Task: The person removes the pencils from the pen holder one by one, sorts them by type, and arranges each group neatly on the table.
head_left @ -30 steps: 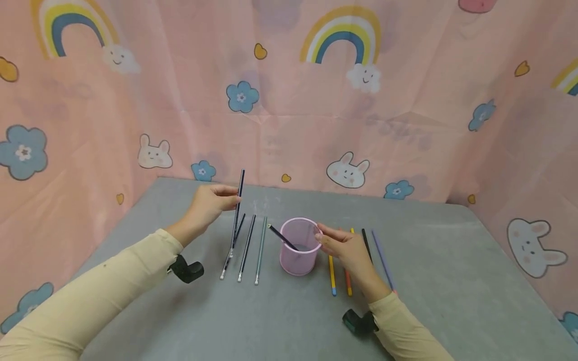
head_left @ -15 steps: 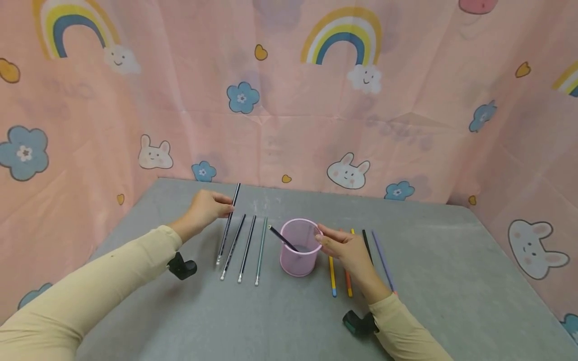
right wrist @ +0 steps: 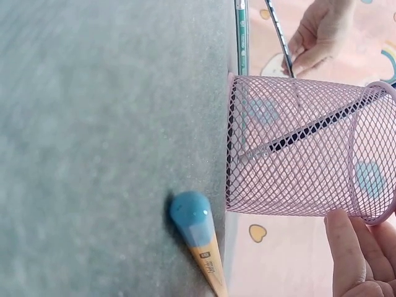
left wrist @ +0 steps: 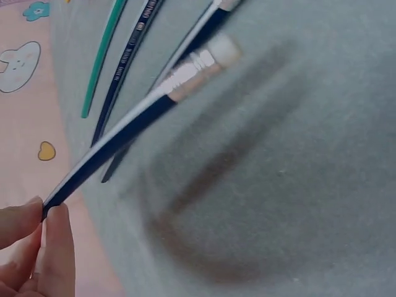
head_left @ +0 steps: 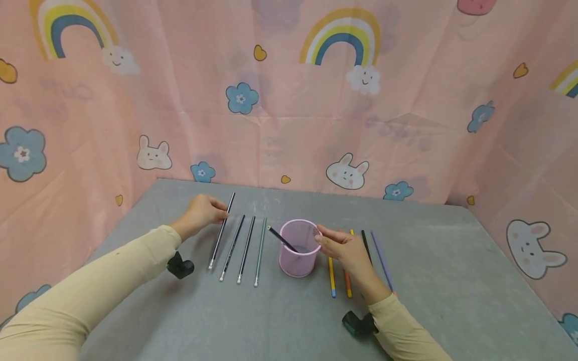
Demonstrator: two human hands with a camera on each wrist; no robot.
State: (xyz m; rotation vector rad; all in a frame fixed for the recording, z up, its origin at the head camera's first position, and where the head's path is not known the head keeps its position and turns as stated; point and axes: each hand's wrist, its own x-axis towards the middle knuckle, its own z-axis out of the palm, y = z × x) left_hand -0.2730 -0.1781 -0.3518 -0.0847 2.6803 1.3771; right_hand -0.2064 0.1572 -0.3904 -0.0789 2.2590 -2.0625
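My left hand [head_left: 201,213] pinches a dark blue pencil [head_left: 221,235] near its far end. In the left wrist view its white eraser end [left wrist: 224,51] tilts above the table, apart from its shadow. My right hand [head_left: 349,253] holds the rim of a pink mesh pencil cup [head_left: 298,265], thumb and fingers at its right side. One dark pencil [right wrist: 309,130] leans inside the cup. Between the left hand and the cup lie two dark blue pencils [head_left: 232,248] and a teal pencil [head_left: 260,255], side by side.
Right of the cup, partly behind my right hand, lie a yellow pencil [head_left: 331,278], an orange one [head_left: 348,286], a black one [head_left: 367,245] and a purple one [head_left: 383,260]. A pink patterned cloth [head_left: 289,120] hangs behind the grey table [head_left: 451,281].
My left hand has moved left and down with its pencil, away from the dark pencil it crossed a second ago, and now lies left of the row. The right hand and cup stay still.
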